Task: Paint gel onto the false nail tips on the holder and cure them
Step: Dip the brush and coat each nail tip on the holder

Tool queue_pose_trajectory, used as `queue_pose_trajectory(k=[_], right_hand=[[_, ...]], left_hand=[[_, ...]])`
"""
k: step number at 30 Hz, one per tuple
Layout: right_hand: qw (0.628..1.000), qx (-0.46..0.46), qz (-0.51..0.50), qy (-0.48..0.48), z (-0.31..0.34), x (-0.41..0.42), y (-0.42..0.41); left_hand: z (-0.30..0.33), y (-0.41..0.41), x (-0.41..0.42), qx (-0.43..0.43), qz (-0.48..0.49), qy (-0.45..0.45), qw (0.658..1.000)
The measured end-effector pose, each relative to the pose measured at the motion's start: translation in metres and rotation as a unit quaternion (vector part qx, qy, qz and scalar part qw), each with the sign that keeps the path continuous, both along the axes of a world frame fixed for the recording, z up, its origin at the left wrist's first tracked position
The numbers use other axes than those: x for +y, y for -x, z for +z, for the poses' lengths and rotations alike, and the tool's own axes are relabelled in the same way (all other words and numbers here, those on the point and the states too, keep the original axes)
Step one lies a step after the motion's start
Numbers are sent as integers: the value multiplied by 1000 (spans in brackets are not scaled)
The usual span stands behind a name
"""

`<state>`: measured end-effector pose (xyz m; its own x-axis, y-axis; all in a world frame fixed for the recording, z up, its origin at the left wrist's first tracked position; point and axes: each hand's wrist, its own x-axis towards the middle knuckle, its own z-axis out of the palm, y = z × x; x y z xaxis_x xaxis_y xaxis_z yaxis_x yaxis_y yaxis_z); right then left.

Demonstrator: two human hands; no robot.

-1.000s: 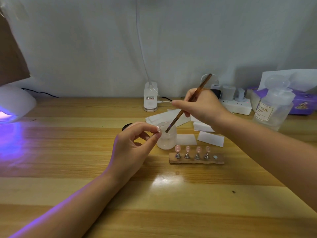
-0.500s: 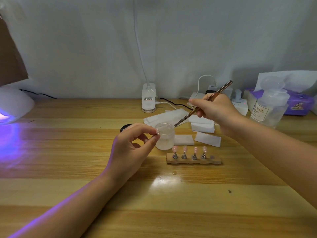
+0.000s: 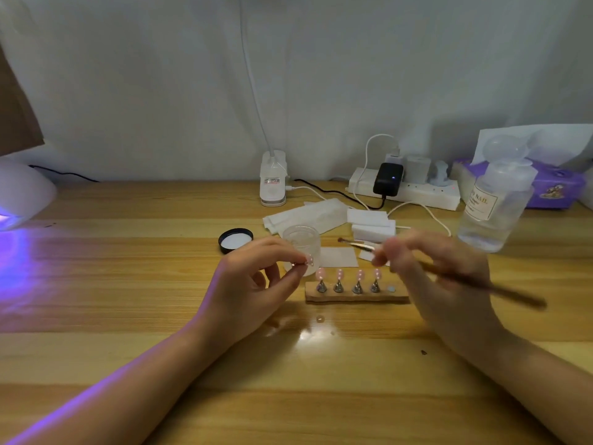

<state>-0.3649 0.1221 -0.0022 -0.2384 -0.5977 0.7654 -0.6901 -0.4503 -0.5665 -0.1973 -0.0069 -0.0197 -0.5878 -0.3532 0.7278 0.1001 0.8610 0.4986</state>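
Right hand (image 3: 439, 277) has swung the brush (image 3: 359, 245) away from the gel jar (image 3: 301, 242), bristles now pointing left, shaft pinched. Left hand (image 3: 253, 284) pinches one nail tip (image 3: 308, 261) on its small metal stand. Four more tips (image 3: 348, 274) sit on the holder (image 3: 356, 292) on the counter (image 3: 160, 284). Tips likely light, thin, glossy; best held by the stand, not the wet face.

I am seeing a glossy varnished wooden table (image 3: 128, 284), a rough wooden holder (image 3: 354, 297) with shiny metal stands (image 3: 338, 286), a frosted plastic jar (image 3: 301, 242), and a clear plastic bottle (image 3: 494, 213) far right.
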Motion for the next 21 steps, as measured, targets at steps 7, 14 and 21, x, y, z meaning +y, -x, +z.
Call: queue_pose_trajectory(k=[7, 14, 21], right_hand=[[999, 20, -27, 39, -13, 1, -14], [996, 75, -36, 40, -18, -2, -16], [994, 88, -50, 37, -22, -5, -14]], left_hand=[[-2, 1, 0, -9, -13, 17, 1000], [-3, 3, 0, -18, -14, 17, 1000], [-3, 2, 1, -18, -16, 8, 1000]])
